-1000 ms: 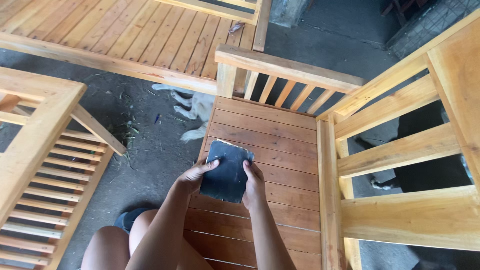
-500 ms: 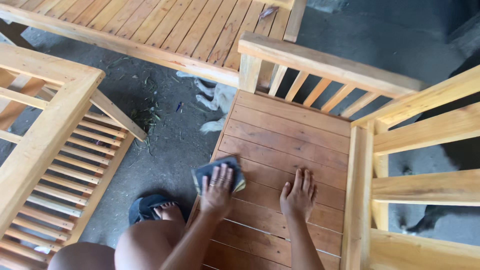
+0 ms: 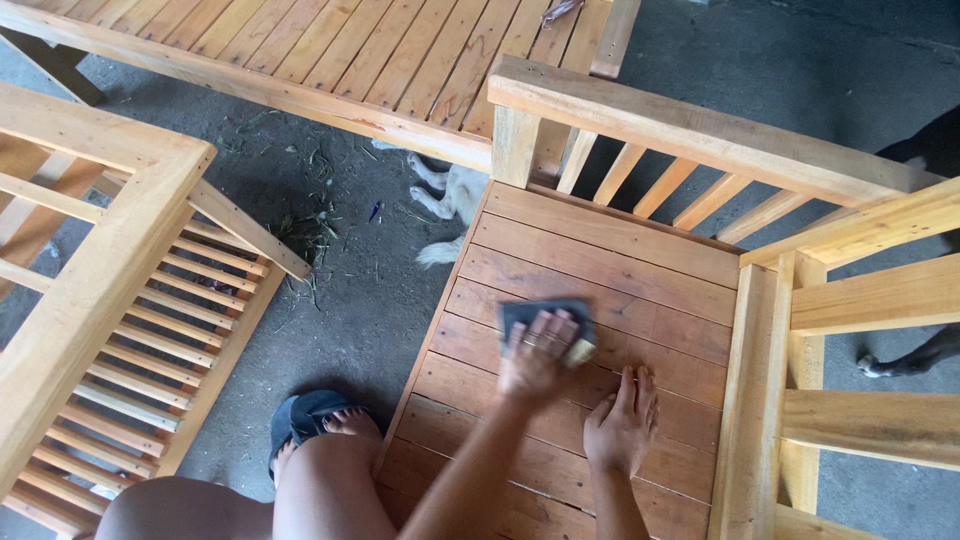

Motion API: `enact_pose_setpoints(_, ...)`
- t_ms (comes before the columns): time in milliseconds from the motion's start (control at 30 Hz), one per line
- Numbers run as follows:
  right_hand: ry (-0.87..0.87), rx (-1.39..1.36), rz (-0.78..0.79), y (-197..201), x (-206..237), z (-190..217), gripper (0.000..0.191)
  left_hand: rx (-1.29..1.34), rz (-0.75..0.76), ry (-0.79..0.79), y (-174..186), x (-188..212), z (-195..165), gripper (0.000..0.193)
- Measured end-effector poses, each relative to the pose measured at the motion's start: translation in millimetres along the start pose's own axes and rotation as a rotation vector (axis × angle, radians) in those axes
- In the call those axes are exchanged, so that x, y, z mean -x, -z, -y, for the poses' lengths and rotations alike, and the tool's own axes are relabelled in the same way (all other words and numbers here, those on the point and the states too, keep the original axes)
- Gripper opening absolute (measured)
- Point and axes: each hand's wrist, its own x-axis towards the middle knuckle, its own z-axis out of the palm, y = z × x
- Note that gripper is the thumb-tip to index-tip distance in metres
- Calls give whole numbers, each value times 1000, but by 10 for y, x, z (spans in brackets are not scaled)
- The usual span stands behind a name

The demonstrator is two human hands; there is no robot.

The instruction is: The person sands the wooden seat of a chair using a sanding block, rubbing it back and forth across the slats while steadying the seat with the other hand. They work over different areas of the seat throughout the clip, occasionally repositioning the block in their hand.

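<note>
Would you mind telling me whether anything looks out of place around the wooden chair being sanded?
A pale animal lies on the concrete floor under the wooden bench, only its legs showing, near scattered grass bits. Otherwise nothing stands out.

Bare slatted wood, dark abrasive sheet, rough concrete

The chair seat [image 3: 600, 290] is unpainted wooden slats, matt with visible grain; on it lies a dark grey, matt sandpaper sheet [image 3: 540, 315]. Left of the seat, the floor [image 3: 380, 260] looks like rough, dull grey concrete, and the sandal [image 3: 300, 420] there looks like dark matt rubber.
</note>
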Motion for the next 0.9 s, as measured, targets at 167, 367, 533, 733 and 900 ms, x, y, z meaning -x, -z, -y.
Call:
enact_pose_setpoints(167,-3,24,-2,48,-15,61,51,34,619,481,486,252,1473,68)
enact_pose_setpoints(367,-59,-9,21,19,-79,218,52,12,251,674,696,853,1790,68)
enact_pose_setpoints(533,77,86,161,-166,-130,765,64,-228,286,241,287,645,945,84)
enact_pose_setpoints(733,85,142,284,-92,-108,990,67,271,231,266,266,371,681,66)
enact_pose_setpoints(900,37,180,322,-22,-135,1047,67,328,179,341,261,-381,870,58)
